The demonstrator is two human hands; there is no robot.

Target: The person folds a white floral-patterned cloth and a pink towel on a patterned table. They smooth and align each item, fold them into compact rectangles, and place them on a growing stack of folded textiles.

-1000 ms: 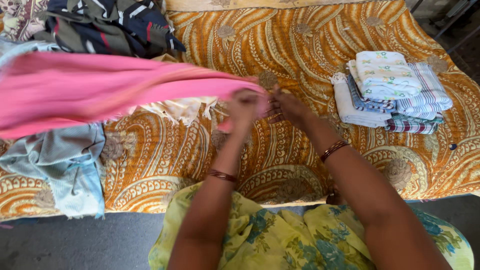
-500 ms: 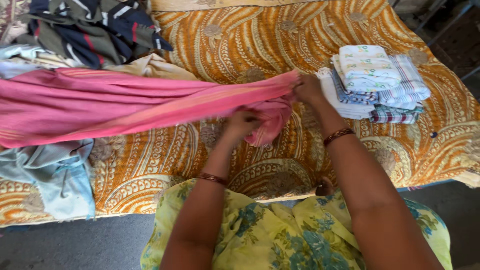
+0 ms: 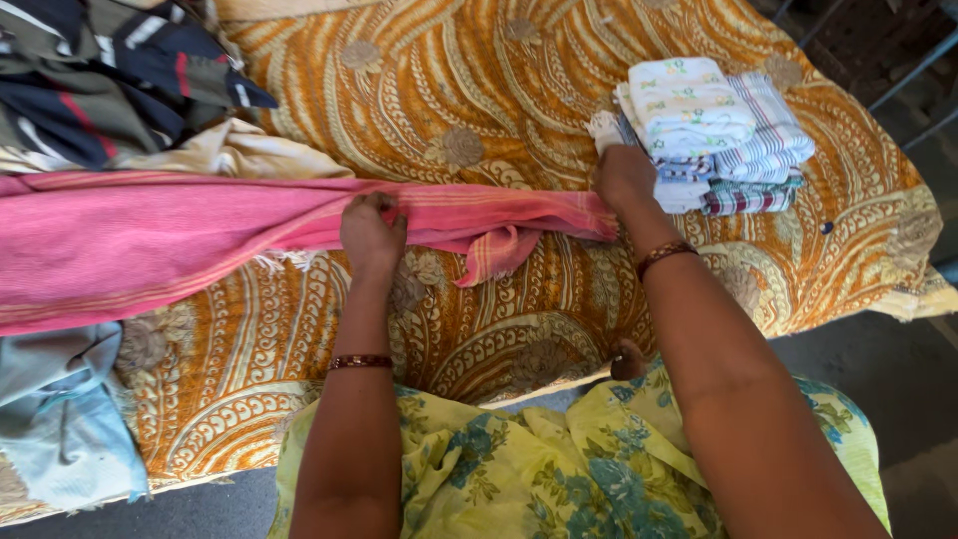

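A long pink cloth (image 3: 150,245) with pale stripes stretches across the bed from the left edge toward the middle. My left hand (image 3: 371,232) grips its upper edge near the middle. My right hand (image 3: 625,178) holds the cloth's right end, pulled taut, close beside a stack of folded cloths (image 3: 714,135). A loose corner of the pink cloth hangs down between my hands.
An orange patterned bedspread (image 3: 499,90) covers the bed. A heap of dark striped clothes (image 3: 110,80) and a cream cloth (image 3: 235,150) lie at the upper left. A light blue garment (image 3: 60,419) lies at the lower left. Grey floor shows at the lower right.
My hands have moved apart along the pink cloth. The right hand drew its end rightward toward the folded stack, and the cloth is now stretched out flatter.
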